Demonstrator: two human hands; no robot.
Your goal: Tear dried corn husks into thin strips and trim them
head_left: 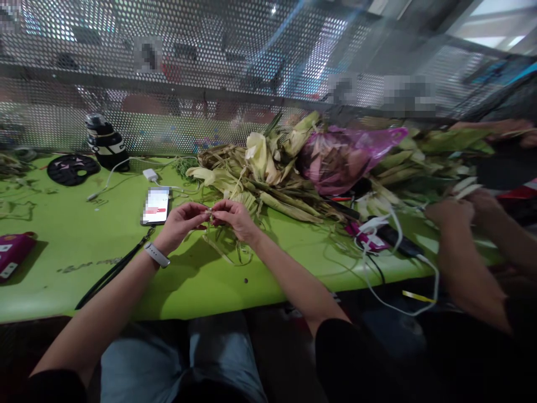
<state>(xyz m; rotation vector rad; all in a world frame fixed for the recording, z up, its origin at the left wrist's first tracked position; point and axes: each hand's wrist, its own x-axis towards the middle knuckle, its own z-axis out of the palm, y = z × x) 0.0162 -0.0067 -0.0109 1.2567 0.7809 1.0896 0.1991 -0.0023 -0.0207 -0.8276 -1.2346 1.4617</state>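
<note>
Leaf strip pinched between 2 hands

Leaf strip (211, 212) sits in the middle of my grip. My left hand (180, 221) and right hand (235, 217) meet fingertip to fingertip, each with thumb and forefinger pressed together on 1 end of it and the other fingers loosely curled. It is thin and pale, and too small for me to tell whether it is folded or knotted. I hold it in the air above the green table (75, 252), with a few loose strips (229, 251) lying directly beneath my hands.

To do this well, I judge that the 2 pinches should sit close together, so the short span between them is taut and does not twist. A dry strip like this would probably split along its grain under a hard pull, so light, even pressure suits it.

Just beyond my grip lies the husk pile (268, 173), and the phone (156, 205) lies to the left of my left hand. A co-worker's hand (448, 214) works well off to the right, apart from mine.
</note>
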